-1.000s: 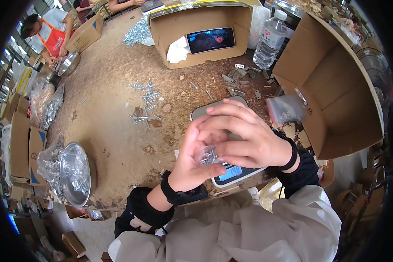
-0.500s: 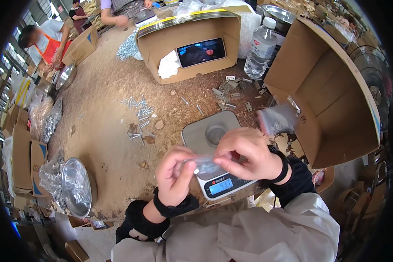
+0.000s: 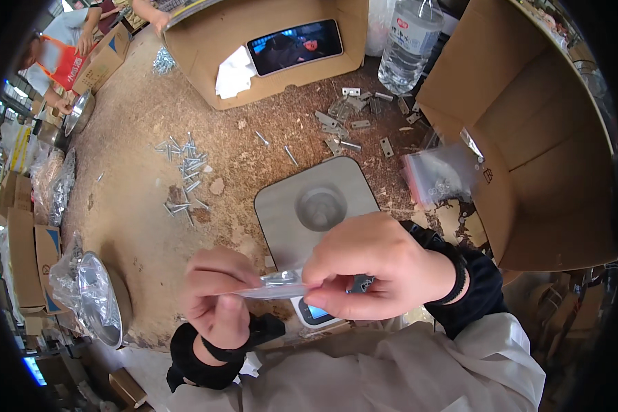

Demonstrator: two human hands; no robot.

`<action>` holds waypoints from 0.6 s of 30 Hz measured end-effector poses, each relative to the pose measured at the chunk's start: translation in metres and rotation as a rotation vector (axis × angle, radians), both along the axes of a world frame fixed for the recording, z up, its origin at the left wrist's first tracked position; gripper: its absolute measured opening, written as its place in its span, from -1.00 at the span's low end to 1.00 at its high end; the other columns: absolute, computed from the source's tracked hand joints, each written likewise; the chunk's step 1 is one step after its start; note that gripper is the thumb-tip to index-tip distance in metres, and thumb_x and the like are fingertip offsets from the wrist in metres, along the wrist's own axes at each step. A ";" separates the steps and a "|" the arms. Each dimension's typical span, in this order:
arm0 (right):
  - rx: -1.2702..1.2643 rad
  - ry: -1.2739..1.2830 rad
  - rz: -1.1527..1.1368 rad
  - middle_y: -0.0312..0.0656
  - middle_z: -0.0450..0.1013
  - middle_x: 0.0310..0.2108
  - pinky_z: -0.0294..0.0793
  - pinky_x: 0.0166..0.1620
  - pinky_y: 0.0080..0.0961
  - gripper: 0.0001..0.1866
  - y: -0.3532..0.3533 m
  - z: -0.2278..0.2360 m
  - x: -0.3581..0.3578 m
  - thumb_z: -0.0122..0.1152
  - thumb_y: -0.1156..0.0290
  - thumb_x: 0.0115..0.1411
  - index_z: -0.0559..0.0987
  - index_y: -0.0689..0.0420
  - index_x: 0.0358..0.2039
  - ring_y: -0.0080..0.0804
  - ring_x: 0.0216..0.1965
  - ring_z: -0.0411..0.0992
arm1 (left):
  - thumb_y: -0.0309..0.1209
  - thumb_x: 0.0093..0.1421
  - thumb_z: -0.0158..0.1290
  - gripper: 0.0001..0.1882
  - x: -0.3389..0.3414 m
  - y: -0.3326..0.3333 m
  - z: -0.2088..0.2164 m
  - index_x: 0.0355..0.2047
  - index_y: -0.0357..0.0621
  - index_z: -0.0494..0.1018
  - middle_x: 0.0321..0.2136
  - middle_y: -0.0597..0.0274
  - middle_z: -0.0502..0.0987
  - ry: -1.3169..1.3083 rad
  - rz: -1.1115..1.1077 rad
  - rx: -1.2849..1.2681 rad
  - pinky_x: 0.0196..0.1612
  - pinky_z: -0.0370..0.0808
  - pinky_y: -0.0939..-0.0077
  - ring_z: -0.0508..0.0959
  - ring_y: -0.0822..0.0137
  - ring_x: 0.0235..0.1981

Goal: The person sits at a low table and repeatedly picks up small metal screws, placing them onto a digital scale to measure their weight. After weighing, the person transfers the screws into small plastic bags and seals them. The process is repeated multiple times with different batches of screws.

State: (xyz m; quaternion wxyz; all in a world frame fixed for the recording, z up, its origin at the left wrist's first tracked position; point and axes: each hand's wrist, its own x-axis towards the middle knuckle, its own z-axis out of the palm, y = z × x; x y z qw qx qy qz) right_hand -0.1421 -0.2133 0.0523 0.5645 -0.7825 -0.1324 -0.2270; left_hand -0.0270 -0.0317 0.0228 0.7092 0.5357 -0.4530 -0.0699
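Observation:
A small clear zip bag (image 3: 276, 291) is stretched between my two hands, with something shiny inside that is too small to make out. My left hand (image 3: 220, 292) pinches one end of it, thumb toward me. At the other end, thumb and forefinger of my right hand (image 3: 374, 268) grip the bag's edge. Both hands hover over the near part of a digital scale (image 3: 288, 206), partly hiding its lit display. On the scale's plate is a round dish-like shape (image 3: 321, 207). A stack of clear zip bags (image 3: 436, 180) lies right of the scale.
Loose screws (image 3: 189, 165) lie left of the scale, small metal plates (image 3: 343, 120) beyond it. An open carton (image 3: 542, 158) stands right; a phone (image 3: 295, 47) leans in another box beside a water bottle (image 3: 410, 48). A metal bowl (image 3: 120, 302) sits left. A person (image 3: 62, 55) works far left.
My hands have moved nearer and to the left with the bag, drawing its edge straight between them. The whole view has shifted closer to the table.

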 end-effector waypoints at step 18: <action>-0.313 -0.198 -0.045 -0.20 0.30 -0.64 0.28 -0.53 -0.21 -0.80 0.007 -0.003 -0.001 0.25 0.46 -0.03 0.35 0.06 -0.50 -0.13 -0.58 0.37 | -0.52 -0.02 0.21 -0.92 0.009 -0.008 0.021 -0.47 -0.25 0.58 -0.60 0.17 0.47 -0.395 -0.244 0.201 -0.58 0.30 0.45 0.43 0.26 -0.64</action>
